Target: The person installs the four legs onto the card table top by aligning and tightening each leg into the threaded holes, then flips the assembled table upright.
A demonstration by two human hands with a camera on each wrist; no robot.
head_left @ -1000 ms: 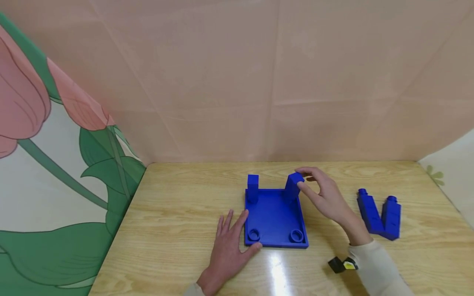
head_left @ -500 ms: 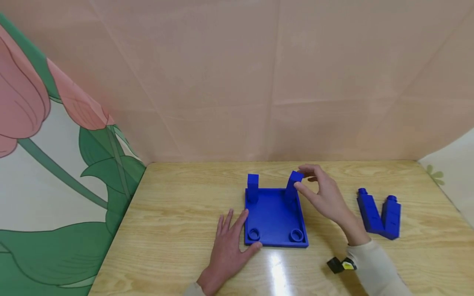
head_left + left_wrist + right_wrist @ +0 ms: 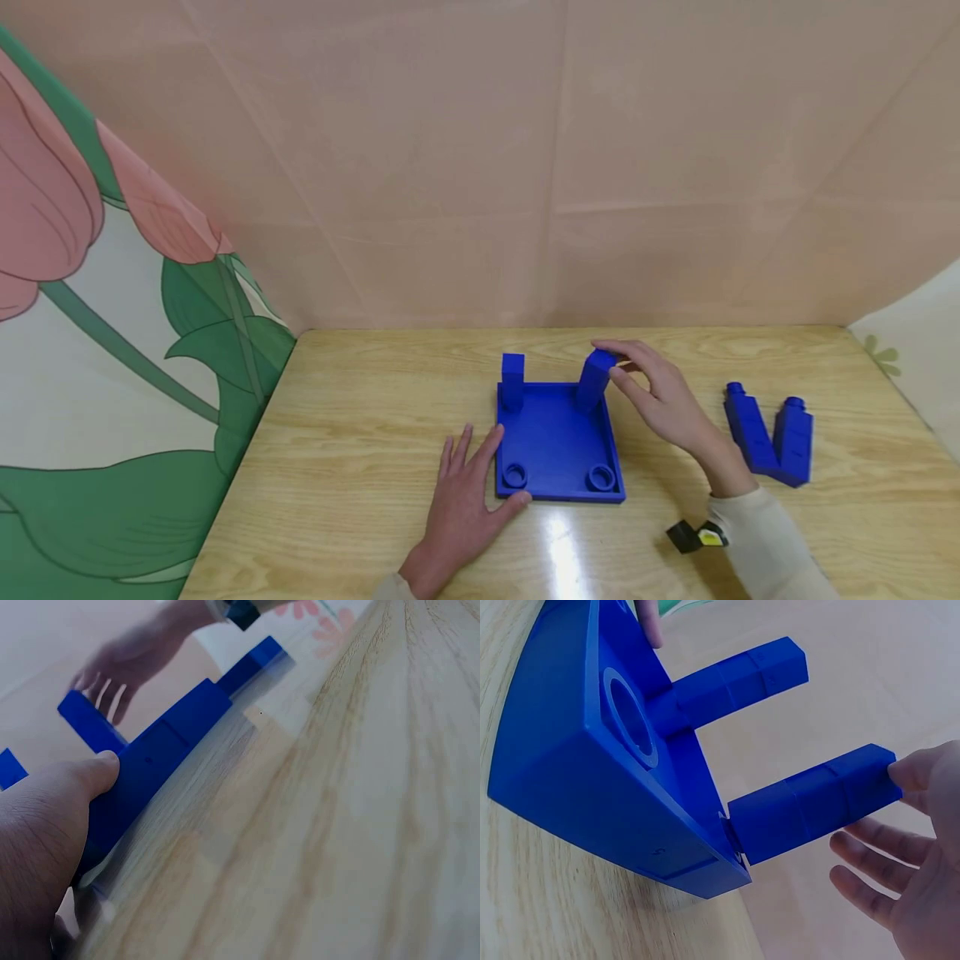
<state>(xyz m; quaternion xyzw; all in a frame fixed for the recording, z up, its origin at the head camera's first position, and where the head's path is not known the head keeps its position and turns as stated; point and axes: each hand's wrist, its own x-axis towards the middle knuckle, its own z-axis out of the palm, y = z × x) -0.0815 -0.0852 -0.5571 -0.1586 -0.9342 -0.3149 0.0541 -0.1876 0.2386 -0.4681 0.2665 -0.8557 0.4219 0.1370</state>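
A square blue base (image 3: 555, 446) with a raised rim lies on the table, with round sockets in its two near corners. One blue block leg (image 3: 512, 382) stands upright in the far left corner. At the far right corner, my right hand (image 3: 666, 408) pinches the top of another leg (image 3: 595, 382), which leans slightly right. In the right wrist view a narrow gap shows between this leg (image 3: 817, 801) and its socket. My left hand (image 3: 461, 510), fingers spread and straight, rests against the base's left edge, its thumb at the near left corner.
Two loose blue legs (image 3: 750, 433), with round pegs at their ends, lie to the right of the right forearm. Behind the wooden table (image 3: 360, 400) hangs a plain pinkish cloth (image 3: 450, 167). A black and yellow device (image 3: 697, 537) is at the right wrist.
The fingers of my right hand have shifted slightly around the leg's top, and the leg has turned a little. My left hand and the base have stayed put.
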